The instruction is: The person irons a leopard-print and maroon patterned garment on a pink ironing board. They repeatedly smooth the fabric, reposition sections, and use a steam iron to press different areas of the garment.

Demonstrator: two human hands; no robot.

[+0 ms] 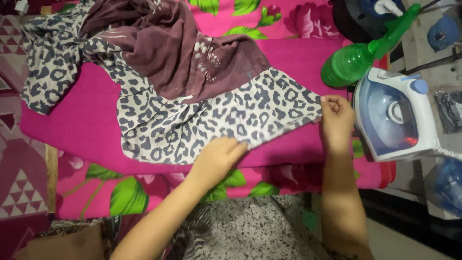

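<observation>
A grey-and-white leopard-print garment (202, 115) lies spread over a plain magenta cloth (82, 120). A maroon flowered cloth (178, 53) is heaped on its upper part. My left hand (219, 156) presses flat on the garment's near hem, fingers together. My right hand (336, 118) pinches the garment's right corner and holds it taut. A white-and-blue steam iron (392, 113) stands just right of my right hand, apart from it.
A green spray bottle (358, 55) lies tilted behind the iron. A pink bedsheet with green leaves (125, 195) lies under the magenta cloth. A patterned rug (21, 178) is at the left. Dark and blue objects (445, 31) crowd the far right.
</observation>
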